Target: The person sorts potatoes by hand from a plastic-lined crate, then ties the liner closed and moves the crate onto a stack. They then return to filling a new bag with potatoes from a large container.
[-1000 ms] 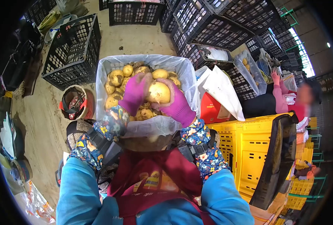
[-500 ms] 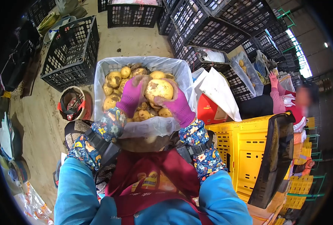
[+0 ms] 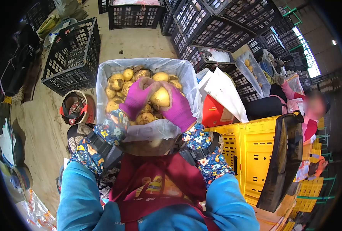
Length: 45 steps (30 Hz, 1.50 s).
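While you hold the large potato [image 3: 160, 97] just above the lined crate [image 3: 103, 82], your left hand [image 3: 135, 98] and right hand [image 3: 178, 109] both have a closed grip around it. It looks heavy, firm and dusty, so cup it from underneath. Beyond the lined crate stand black crates [image 3: 73, 54].

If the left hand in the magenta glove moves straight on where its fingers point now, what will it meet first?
Probably the large yellow potato, which the left hand touches now; the magenta-gloved right hand lies just beyond it. Depth is unclear.
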{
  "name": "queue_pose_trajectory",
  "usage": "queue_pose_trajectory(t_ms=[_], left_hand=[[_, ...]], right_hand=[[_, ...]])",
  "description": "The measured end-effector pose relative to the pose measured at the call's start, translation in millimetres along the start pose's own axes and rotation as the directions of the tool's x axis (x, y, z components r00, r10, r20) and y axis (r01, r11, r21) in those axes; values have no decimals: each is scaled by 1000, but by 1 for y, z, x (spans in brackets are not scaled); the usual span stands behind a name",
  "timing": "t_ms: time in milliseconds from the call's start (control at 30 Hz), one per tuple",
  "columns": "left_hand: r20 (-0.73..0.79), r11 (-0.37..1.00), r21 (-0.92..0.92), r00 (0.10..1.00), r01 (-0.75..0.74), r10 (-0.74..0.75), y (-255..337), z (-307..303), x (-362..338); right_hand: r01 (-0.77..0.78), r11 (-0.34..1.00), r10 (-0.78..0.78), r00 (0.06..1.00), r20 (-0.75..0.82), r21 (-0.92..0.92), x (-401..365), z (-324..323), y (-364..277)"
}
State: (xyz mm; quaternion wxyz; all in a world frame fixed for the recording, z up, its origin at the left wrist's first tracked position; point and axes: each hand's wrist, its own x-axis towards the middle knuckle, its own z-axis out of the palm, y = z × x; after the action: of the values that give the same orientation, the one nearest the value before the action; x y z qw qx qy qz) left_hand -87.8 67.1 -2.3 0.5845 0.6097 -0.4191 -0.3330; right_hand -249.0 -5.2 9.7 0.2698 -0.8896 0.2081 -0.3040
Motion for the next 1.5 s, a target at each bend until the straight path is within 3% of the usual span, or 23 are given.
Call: queue_pose_trajectory(t_ms=[67,133,167,233,267,300,367,400,500,567,600,633,700,767,833,900,967,1167,1300,1333,1433,1467,1500], left_hand=[[-18,952,-189,969,239,-247,-1,-2,1],[55,860,-265,897,437,-439,-3,-8,4],[5,940,-144,950,308,-311,-13,-10,4],[-45,993,113,999,32,-27,-40,-9,7],[-72,989,60,989,137,-132,-31,-10,4],[-88,970,6,966,243,-242,-11,-11,-1],[-64,940,-103,941,326,-333,2,-13,-5],[-34,938,-162,948,307,-316,-1,-17,-6],[1,916,-230,941,328,-337,13,-19,-11],[-9,925,-209,945,318,-327,12,-20,-12],[7,917,-231,943,326,-334,12,-20,-12],[22,907,-253,940,335,-341,14,-20,-11],[41,891,-274,930,362,-365,15,-20,-10],[38,879,-277,918,389,-394,16,-20,-6],[31,846,-344,906,407,-423,16,-21,-5],[-15,852,-386,921,353,-389,11,-22,-2],[-17,857,-391,929,335,-371,17,-26,-3],[-25,863,-380,929,333,-370,18,-26,-5],[-82,855,-430,930,291,-358,1,-26,-4],[-107,850,-450,928,275,-357,0,-24,-6],[-134,842,-436,902,317,-410,17,-22,-6],[-136,839,-450,904,308,-405,13,-21,-4],[-146,837,-460,905,295,-399,1,-20,-3]], right_hand=[[36,997,-39,998,39,61,-4,-5,2],[-195,940,220,974,-61,279,-10,-33,-10],[-293,872,353,931,-90,391,-10,-56,-23],[-70,673,470,809,-353,736,-35,-103,-15],[184,403,493,782,-382,897,-38,-140,-25],[293,372,483,749,-453,881,-51,-184,-16],[611,-143,188,789,-585,778,-53,-243,-17],[666,-193,250,744,-620,721,-56,-261,-23],[537,39,221,818,-531,843,-36,-250,15],[49,362,367,911,-190,931,-5,-187,46],[-288,652,440,897,-41,701,16,-149,50],[-337,809,265,941,211,482,21,-108,98],[-574,816,538,709,456,-70,31,-35,128],[-177,831,519,588,620,-528,24,21,191],[-46,780,503,640,581,-624,12,53,226],[-162,749,612,542,577,-643,19,59,221],[-150,796,435,816,381,-587,11,67,213],[-529,803,594,755,280,-276,27,100,193],[-595,799,564,791,236,87,32,96,183],[-483,873,482,837,259,-65,34,97,175],[-393,919,366,878,308,28,15,131,175],[-450,891,442,836,325,-54,22,122,152],[-537,832,464,812,354,141,21,119,151]])
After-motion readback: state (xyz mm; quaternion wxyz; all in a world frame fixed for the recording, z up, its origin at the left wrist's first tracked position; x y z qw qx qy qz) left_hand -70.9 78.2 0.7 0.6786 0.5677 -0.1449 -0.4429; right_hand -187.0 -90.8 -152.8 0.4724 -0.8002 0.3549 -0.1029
